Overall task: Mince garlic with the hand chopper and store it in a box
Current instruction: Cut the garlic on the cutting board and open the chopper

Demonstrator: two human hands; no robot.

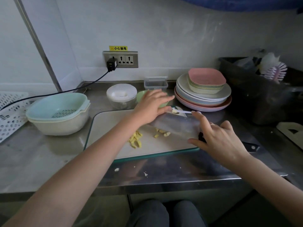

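Sliced garlic [135,139] lies in small piles on the white cutting board [106,126]. A wide knife blade [175,126], blurred, lies across the board's far right part, and its dark handle [251,146] sticks out past my right hand. My right hand [219,140] hovers at the blade's heel with fingers spread and straight. My left hand [151,106] reaches flat over a green bowl [141,95], near the blade's far end. The hand chopper [121,95], clear with a white lid, stands behind the board. A clear lidded box [155,84] sits by the wall.
A small white spoon [181,111] lies beyond the blade. Stacked plates and square bowls [204,94] stand at the right, a pale green colander bowl [57,112] at the left, a dark bin [255,95] far right. A black cable [68,90] runs from the wall socket.
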